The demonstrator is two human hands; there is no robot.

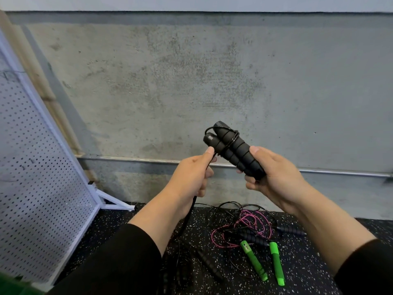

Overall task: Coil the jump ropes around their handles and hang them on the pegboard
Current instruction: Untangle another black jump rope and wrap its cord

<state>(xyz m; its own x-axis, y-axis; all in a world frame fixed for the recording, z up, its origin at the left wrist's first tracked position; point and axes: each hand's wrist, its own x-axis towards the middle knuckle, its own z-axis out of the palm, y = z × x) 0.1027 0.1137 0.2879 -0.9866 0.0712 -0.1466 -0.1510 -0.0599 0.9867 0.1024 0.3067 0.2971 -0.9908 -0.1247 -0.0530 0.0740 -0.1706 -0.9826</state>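
Head cam: right hand grips two black handles held together, cord looped round them. Left hand pinches black cord w/ thumb, fingers curled. More ropes on floor below; white pegboard far left.

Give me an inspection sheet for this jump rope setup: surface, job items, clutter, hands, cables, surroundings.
Surface: black speckled rubber floor.
Job's things: pair of black foam handles held together, a few turns of black cord around them; white pegboard at left, no rope seen hanging on it.
Clutter: tangled pile on the floor: pink rope, green handles, more black handles and thin black cords.
Hands: left hand pinches the cord beside the handles; right hand grips the handles' lower end.
Cables: nothing seen apart from the ropes.
Surroundings: concrete wall with a metal pipe along it.
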